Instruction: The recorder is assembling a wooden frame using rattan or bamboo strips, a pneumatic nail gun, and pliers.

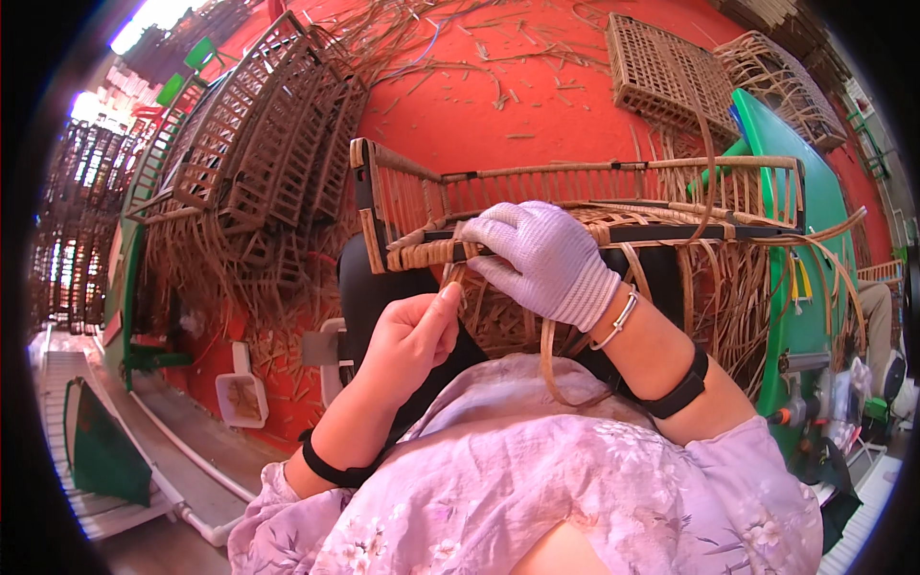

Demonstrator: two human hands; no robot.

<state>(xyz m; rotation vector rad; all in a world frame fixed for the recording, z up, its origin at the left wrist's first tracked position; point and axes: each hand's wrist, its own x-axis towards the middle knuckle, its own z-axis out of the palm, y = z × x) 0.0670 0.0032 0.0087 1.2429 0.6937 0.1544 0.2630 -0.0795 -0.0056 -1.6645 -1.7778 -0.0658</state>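
Note:
Across my lap rests a rectangular rattan basket frame [575, 172] with slatted sides and a dark rail along its near edge. Light brown cane is wound tightly around the near-left part of that rail. My left hand [414, 335], bare, pinches a flat cane strip [451, 275] just below the wound stretch. In a pale knitted glove, my right hand [541, 257] curls over the same rail, close to the left fingertips. Its palm side is hidden, so any strip under those fingers does not show. A loose cane strip [548, 359] loops down below the gloved wrist.
Stacked woven frames [264, 125] stand at the left, with a white plastic scoop [241, 398] on the red floor below. A green table [800, 287] stands close on the right, long cane ends reaching toward it. More woven panels [671, 72] lie at the far right.

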